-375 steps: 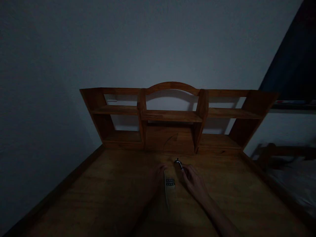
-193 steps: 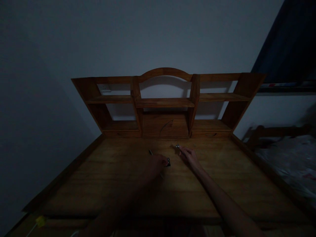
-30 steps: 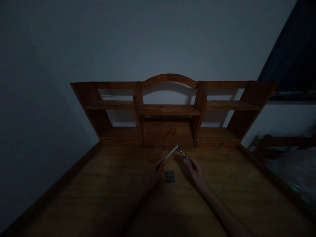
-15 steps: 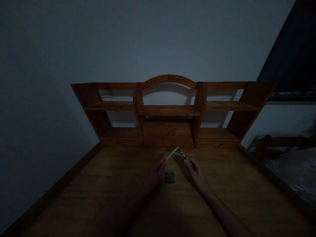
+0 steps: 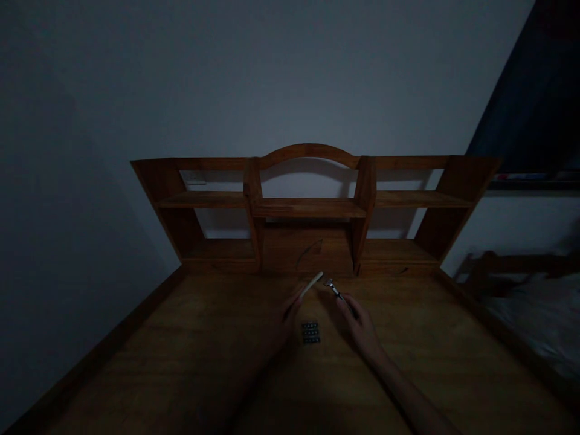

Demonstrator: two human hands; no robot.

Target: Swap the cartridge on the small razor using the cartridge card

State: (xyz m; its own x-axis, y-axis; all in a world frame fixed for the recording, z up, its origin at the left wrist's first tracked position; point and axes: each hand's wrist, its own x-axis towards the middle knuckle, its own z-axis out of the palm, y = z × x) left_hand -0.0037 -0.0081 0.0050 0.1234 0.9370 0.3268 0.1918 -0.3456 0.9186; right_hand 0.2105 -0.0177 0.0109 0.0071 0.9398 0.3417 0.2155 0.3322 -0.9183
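"How far along does the work look?"

"Midway, I'd judge. Both tools are in hand and neither has been laid down. The left hand point(image 5: 290, 309) is closed around the lower end of a slim pale stick point(image 5: 312, 285), possibly a brush; shadow hides most of the fingers."

"And the right?"

"The right hand point(image 5: 356, 315) is curled snugly round the handle of what looks like a razor point(image 5: 334, 290), its shiny head poking out beyond the fingers. The stick slants right and the razor leans left, so their far ends come near each other over the tabletop point(image 5: 408, 344), with a narrow gap showing between them."

"So is anything finished?"

"I can't tell. The razor's head is too small and dim to show whether it has been worked on, and the two ends don't appear to be touching right now."

"What about those dark strips point(image 5: 310, 333)?"

"Three rows with pale dots, lying on the tabletop between the forearms, nearer the wearer than the tools. Neither hand touches them. Whether they're separate or one piece, I can't make out."

"Then what's left?"

"Setting down both tools, at least; beyond that, nothing here settles it. The wooden shelf unit point(image 5: 309, 208) behind plays no visible part."
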